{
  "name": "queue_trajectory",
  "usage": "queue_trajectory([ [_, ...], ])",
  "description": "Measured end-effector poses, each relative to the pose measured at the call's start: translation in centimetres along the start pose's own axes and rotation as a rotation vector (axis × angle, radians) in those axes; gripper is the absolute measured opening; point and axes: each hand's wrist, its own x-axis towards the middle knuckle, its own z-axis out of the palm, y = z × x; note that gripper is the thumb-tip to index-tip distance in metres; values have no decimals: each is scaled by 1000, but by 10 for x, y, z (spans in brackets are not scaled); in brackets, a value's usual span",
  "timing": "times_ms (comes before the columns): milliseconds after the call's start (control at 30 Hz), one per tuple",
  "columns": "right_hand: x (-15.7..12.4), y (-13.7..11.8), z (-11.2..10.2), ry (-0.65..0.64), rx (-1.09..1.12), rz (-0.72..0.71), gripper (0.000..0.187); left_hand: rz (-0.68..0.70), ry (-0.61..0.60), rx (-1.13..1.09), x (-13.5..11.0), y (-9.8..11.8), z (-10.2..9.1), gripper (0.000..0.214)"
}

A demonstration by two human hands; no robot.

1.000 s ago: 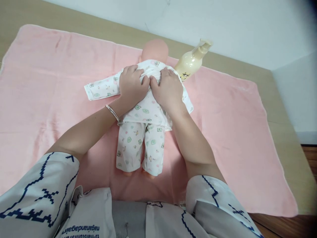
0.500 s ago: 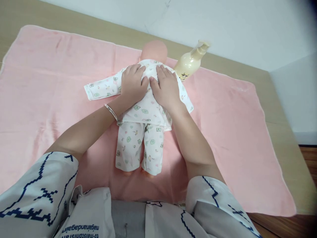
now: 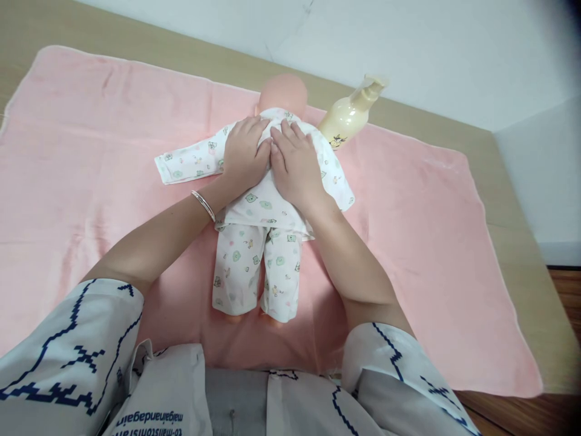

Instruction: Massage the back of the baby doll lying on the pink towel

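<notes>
A baby doll (image 3: pixel 258 209) in white patterned pyjamas lies face down, its bald head toward the wall and its feet toward me. My left hand (image 3: pixel 246 151) rests flat on the left side of its upper back, fingers stretched out. On the right side of the back lies my right hand (image 3: pixel 297 160), also flat with fingers extended. The two thumbs meet, or nearly meet, near the middle of the back. Neither hand grips anything. The doll's face is hidden beneath its head.
A pink blanket (image 3: pixel 422 242) is spread under the doll on a wooden table (image 3: pixel 512 200). Beside the doll's head, to the right, a cream pump bottle (image 3: pixel 347 118) leans at a slant. A white wall (image 3: pixel 408 48) stands behind the table.
My right hand has slid inward to the left across the doll's back, closer to my left hand. My left hand has barely moved.
</notes>
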Motion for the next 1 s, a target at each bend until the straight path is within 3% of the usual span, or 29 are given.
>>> queue_trajectory([
  [100,1,3,2,-7,57,-36,49,-37,-18,15,-1,5,-4,40],
  [267,5,20,15,192,194,-56,50,-8,28,-36,-8,12,-12,40],
  [400,6,26,25,173,240,-58,46,-13,57,-60,-10,14,-13,41],
  [600,1,21,15,334,206,-88,43,-62,-8,-158,-10,15,-16,39],
  [867,7,26,44,241,211,-110,37,-42,5,-113,-9,11,-13,41],
  [1000,7,23,28,329,152,-164,36,-53,7,-135,-6,18,-23,40],
])
